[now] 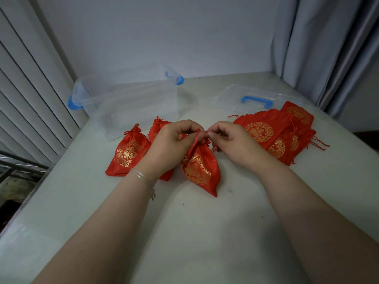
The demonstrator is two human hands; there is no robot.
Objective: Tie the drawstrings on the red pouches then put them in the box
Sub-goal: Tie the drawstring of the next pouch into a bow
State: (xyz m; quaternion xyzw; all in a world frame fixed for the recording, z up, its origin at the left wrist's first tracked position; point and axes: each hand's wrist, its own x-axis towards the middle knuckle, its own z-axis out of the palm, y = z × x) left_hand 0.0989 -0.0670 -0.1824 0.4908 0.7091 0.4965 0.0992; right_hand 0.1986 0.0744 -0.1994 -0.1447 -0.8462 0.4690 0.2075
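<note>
Red pouch (200, 169) on table; left hand (174, 144), right hand (229, 142) each pinching drawstring (197, 137).

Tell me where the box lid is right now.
In the head view the clear lid with the blue handle lies flat on the table, far right, behind the pile of flat pouches and right of the box.

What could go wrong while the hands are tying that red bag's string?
The thin red drawstring is only pinched between the left hand and right hand, so it might slip before the knot tightens. The red satin pouch with gold print lies loose on the white table and may slide when the string is pulled. The clear plastic box with blue latches holds no pouches, so finished ones could get mixed with the untied pile.
</note>
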